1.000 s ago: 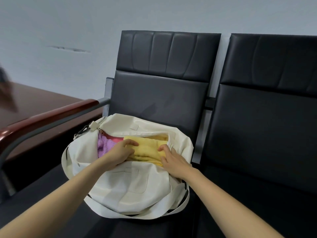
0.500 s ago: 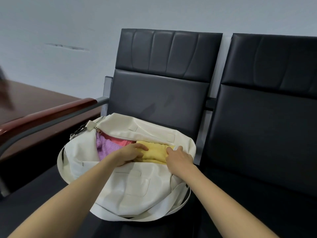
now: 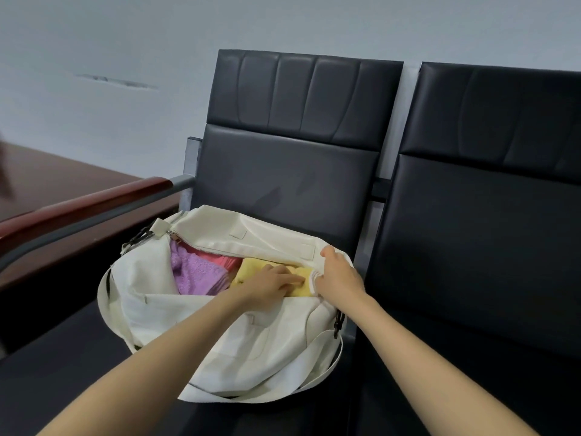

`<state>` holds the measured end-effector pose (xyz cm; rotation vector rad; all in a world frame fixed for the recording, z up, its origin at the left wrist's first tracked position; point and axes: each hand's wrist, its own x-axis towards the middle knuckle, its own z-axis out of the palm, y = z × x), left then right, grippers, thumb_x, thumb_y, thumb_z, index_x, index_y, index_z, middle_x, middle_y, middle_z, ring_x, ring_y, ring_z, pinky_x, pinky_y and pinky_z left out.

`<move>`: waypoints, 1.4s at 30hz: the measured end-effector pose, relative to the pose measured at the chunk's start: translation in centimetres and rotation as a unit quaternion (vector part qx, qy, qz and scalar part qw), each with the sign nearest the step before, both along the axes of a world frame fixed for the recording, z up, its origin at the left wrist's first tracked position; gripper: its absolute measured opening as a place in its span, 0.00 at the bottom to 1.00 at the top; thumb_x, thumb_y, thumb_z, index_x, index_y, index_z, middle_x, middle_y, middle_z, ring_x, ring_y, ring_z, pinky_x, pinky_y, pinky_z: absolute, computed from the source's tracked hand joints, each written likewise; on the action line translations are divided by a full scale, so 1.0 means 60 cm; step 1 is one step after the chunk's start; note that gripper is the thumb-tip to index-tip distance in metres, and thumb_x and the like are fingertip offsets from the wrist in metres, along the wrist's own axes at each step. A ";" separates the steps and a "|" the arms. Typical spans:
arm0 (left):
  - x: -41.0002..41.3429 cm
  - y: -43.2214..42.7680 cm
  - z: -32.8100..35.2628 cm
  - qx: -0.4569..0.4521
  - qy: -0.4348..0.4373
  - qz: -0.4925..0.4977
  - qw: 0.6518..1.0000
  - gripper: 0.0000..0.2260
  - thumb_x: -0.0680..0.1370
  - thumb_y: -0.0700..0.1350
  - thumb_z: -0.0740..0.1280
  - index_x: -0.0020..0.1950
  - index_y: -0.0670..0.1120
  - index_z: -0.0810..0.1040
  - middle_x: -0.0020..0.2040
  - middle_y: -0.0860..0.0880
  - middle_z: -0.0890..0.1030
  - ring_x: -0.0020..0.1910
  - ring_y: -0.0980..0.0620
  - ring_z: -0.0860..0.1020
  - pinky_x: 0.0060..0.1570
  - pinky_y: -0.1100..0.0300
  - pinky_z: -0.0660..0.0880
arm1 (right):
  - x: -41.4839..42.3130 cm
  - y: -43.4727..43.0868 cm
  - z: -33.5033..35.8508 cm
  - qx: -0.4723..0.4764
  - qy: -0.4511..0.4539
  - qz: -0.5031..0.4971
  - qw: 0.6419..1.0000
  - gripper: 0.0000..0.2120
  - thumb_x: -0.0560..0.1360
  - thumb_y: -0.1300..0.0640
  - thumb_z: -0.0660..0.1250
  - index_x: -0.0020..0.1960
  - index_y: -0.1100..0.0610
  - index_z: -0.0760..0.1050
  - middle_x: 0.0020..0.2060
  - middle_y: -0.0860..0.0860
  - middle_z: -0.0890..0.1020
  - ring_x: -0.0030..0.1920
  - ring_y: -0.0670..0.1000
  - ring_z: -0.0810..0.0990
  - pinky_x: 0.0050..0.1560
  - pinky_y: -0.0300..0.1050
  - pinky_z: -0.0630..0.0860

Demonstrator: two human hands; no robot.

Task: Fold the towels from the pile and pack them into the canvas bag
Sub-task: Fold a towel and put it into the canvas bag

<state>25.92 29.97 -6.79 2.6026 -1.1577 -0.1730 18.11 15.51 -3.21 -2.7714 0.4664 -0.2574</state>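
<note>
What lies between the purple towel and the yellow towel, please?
A pink towel, seen in the head view, between the purple towel and the yellow towel.

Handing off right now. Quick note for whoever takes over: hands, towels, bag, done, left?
Left hand: flat on the yellow towel, pressing it into the canvas bag.
Right hand: grips the bag's rim at the right end of the opening.
Done: purple towel and pink towel lie in the bag, beside the yellow one; bag sits open on the black seat.
Left: settle the yellow towel; the pile is out of view, so check for more towels.
</note>
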 end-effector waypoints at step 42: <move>0.010 0.039 0.011 -0.237 0.207 0.264 0.912 0.23 0.74 0.43 0.70 0.67 0.50 0.68 0.40 0.48 0.77 0.33 0.53 0.75 0.28 0.65 0.70 | -0.027 -0.062 -0.024 0.033 -0.195 0.132 0.971 0.12 0.80 0.60 0.59 0.61 0.54 0.74 0.55 0.43 0.69 0.49 0.43 0.73 0.50 0.40 0.73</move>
